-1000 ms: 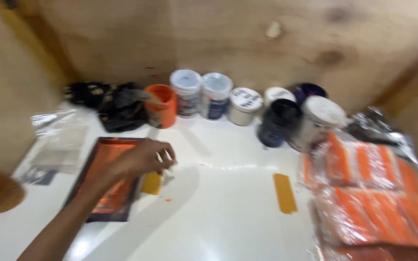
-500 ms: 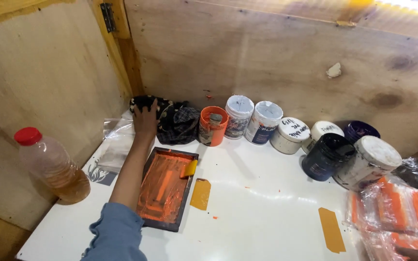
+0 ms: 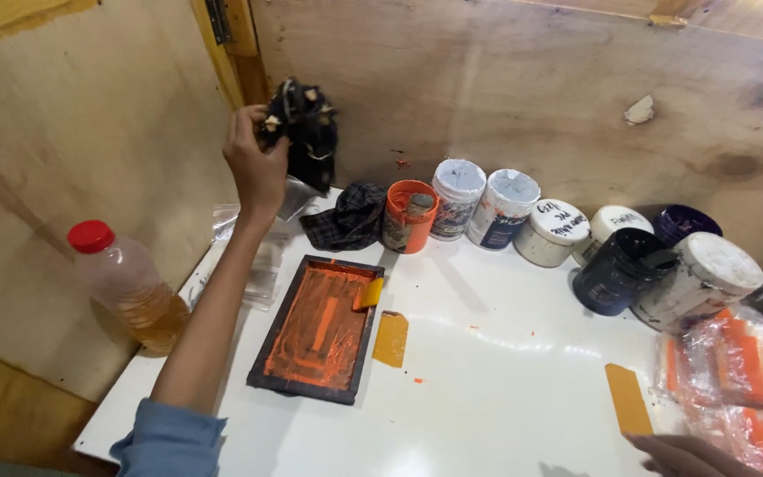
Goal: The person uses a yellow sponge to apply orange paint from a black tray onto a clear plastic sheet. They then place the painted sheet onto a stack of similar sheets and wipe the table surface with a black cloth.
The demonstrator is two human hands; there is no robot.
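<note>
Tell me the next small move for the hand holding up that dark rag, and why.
Probably bring the dark rag down toward the ink-smeared black tray. The left hand grips it raised above the white table, while orange ink coats the tray and specks the table.

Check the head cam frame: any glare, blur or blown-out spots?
Head view: mostly sharp; soft glare streaks on the glossy white table; a bright overexposed strip at the top right edge. The left hand holding the dark rag is slightly motion-softened. The right hand is cropped at the bottom edge. The arm casts only a faint shadow.
</note>
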